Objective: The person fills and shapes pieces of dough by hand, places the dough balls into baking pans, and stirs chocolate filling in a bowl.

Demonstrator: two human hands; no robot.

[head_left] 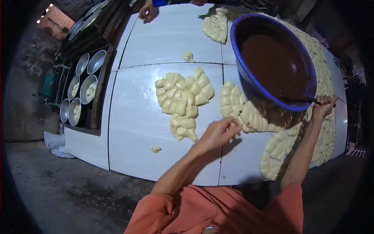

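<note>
My right hand (326, 105) is wrapped round the dark handle (302, 100) of a utensil whose far end dips into brown filling (272, 58). That filling lies in a large blue basin (236, 48), tilted toward me on the dough. Beside the basin, my left hand (223, 132) has its fingers pinched together at the edge of a scored dough piece (255, 119); what is between them is hidden. A few dark specks lie on that dough. Another scored piece (276, 154) rests below, between my forearms. To the left is a cluster of dough lumps (181, 99).
A wide sheet of dough pieces (325, 78) covers the table's right side. Metal tins (89, 89), some holding dough, sit in a dark tray (94, 111) at left. Small scraps (187, 56) lie on the white tabletop (132, 128). Another person's hand (146, 11) is at the far edge.
</note>
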